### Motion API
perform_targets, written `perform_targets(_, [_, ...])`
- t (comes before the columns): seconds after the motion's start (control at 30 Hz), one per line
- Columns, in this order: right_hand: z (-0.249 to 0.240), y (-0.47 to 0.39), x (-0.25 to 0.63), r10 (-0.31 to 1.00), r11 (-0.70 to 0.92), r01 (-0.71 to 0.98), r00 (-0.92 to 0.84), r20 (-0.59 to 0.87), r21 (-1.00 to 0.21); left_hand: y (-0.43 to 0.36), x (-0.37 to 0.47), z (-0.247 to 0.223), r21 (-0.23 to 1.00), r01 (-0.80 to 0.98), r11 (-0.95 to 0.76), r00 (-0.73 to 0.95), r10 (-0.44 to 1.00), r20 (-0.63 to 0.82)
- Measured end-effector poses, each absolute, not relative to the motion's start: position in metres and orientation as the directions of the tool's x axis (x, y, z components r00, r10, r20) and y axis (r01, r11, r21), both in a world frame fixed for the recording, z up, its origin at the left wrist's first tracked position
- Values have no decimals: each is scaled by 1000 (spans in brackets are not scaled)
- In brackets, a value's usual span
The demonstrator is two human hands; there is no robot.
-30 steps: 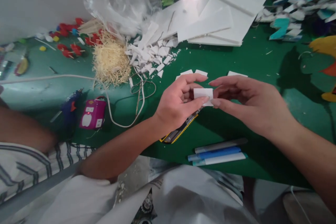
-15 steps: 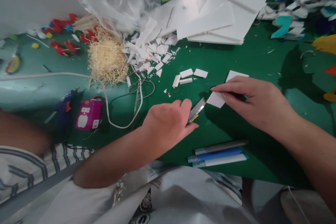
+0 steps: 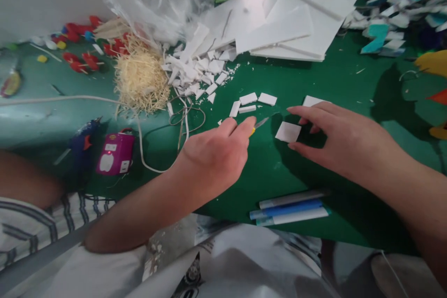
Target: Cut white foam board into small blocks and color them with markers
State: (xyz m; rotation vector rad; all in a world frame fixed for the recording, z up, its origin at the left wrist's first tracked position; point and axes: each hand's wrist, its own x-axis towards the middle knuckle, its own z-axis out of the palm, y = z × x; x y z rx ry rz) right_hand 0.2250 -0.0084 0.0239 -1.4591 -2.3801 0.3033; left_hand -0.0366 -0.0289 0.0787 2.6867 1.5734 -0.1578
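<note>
yellow cutter [image 3: 256, 128] ×1, clenched in left grip [image 3: 220, 156]; white square [image 3: 288, 132] ×1, beside parted, empty right grip [image 3: 344, 132]

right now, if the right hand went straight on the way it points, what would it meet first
The right hand would likely meet the white square first; depth is unclear, so it might pass just above.

Craft workshop, foam scraps [image 3: 189, 71], boards [image 3: 286, 28], cutter [image 3: 260, 125]
</note>
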Motion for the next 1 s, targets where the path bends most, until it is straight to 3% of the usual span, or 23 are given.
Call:
perform_targets(0.23, [15,-5,223,861,498,755,-487,145,-426,-39,-38,51,-108,752,-650,658,751,63])
perform_targets(0.53, [15,-5,225,866,486,734,-478,148,-474,-41,-36,53,-47,770,-637,635,756,159])
perform_targets(0.67, [14,-5,225,868,484,739,-473,150,-470,-44,-39,53,8,755,-655,646,746,164])
perform_targets(1.0, [12,-3,224,865,495,743,-473,171,-451,-48,-40,56,-1,710,-705,700,705,117])
